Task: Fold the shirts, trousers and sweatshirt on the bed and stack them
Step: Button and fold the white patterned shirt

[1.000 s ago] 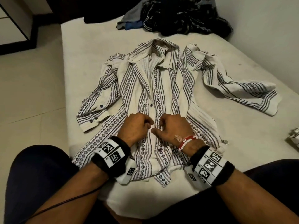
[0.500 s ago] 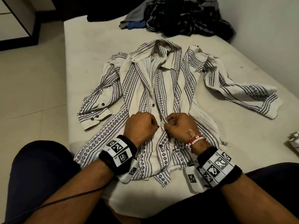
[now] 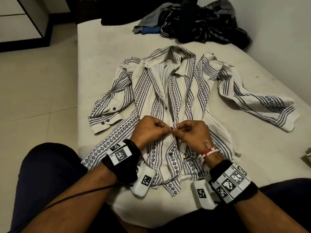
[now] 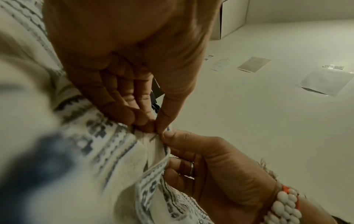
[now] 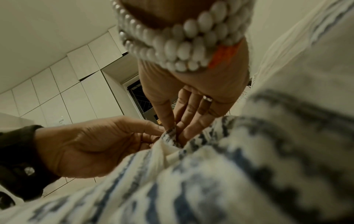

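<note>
We see the shirt (image 3: 170, 105) as thin woven cloth, matt and creased, with small glossy buttons (image 3: 170, 154). The sheet (image 3: 104, 68) under it looks smooth, matt cloth. Beyond the shirt, the pile (image 3: 202, 26) is dark, soft cloth. On the right wrist, the beads (image 5: 184, 50) look smooth and glossy.

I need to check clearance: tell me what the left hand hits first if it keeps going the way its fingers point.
The left hand points at the right hand, already fingertip to fingertip over the shirt front, so probably those fingers.
</note>
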